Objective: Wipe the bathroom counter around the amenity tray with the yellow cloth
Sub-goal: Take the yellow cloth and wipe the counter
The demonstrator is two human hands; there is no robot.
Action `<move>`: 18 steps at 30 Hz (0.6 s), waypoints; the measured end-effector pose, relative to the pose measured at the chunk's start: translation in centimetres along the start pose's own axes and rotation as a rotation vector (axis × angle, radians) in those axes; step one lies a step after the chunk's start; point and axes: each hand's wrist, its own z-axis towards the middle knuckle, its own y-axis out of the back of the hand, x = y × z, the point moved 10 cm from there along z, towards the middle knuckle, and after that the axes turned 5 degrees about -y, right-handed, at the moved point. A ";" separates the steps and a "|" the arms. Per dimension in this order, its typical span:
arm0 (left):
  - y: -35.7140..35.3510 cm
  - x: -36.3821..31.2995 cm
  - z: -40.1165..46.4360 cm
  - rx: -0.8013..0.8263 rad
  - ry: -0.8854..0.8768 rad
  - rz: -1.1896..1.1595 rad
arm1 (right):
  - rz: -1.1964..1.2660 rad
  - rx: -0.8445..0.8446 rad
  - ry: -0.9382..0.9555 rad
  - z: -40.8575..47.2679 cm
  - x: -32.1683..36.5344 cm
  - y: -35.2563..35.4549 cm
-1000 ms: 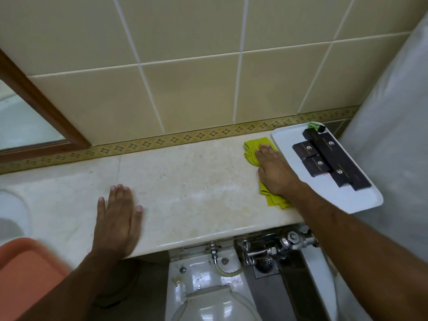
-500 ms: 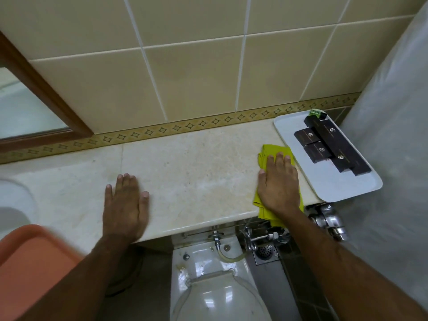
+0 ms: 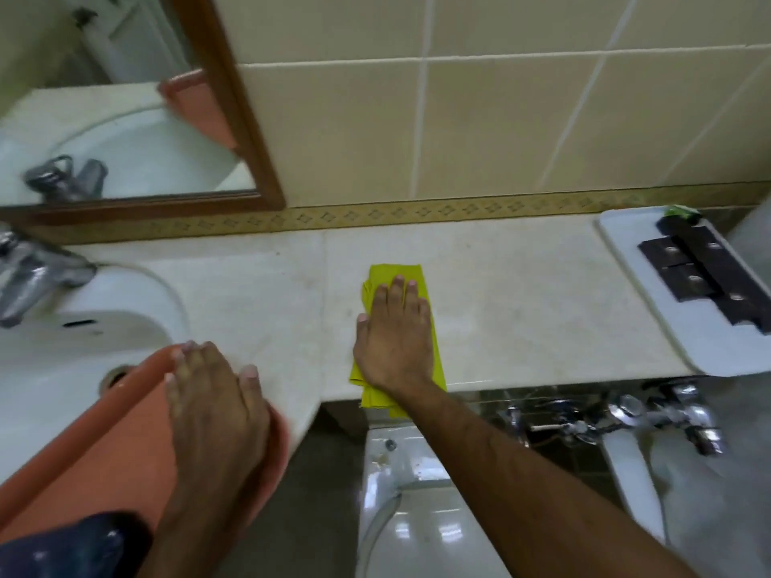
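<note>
The yellow cloth [image 3: 392, 278] lies folded on the beige marble counter [image 3: 521, 298], about mid-counter, its near end hanging over the front edge. My right hand [image 3: 396, 340] presses flat on it, fingers spread. The white amenity tray [image 3: 626, 239] sits at the far right of the counter, well apart from the cloth, and carries several dark brown boxes [image 3: 692, 277] and a small green item [image 3: 680, 211]. My left hand [image 3: 212, 394] rests flat on the counter's near left part, partly over the rim of an orange tub [image 3: 83, 465].
A white sink [image 3: 83, 327] with a chrome tap [image 3: 29, 277] is at the left. A wood-framed mirror [image 3: 125, 118] hangs above it. Below the counter are a toilet [image 3: 409, 515] and chrome valves [image 3: 626, 415]. A tiled wall backs the counter.
My right hand has slid the yellow cloth leftward, away from the tray toward mid-counter. The view has swung left, bringing sink and mirror in. My left hand now sits by the orange tub.
</note>
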 end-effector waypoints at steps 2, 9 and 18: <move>-1.8 2.3 -1.1 0.047 0.043 0.014 | 0.021 0.008 0.074 -0.6 4.4 -1.1; -3.7 3.2 -0.8 0.021 0.009 -0.019 | -0.004 0.130 0.548 -3.5 14.1 -4.2; -3.1 2.9 -0.7 0.017 0.018 -0.038 | 0.111 0.330 0.737 -7.5 12.0 -2.8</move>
